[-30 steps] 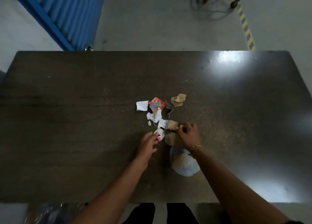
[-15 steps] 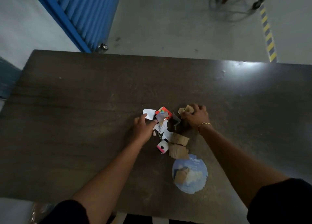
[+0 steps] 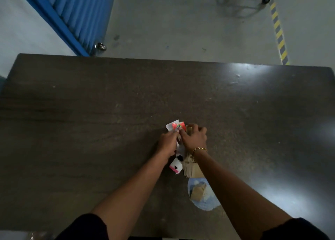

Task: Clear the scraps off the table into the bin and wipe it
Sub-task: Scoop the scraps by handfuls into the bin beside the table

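On the dark surface (image 3: 90, 113), the left hand (image 3: 167, 142) and right hand (image 3: 194, 139) each have their grip curled round the bunched scraps (image 3: 176, 126)

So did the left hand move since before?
Yes. Judged against the round pale-blue paper disc, the left hand slid rightward, meeting the right hand over the paper scraps.
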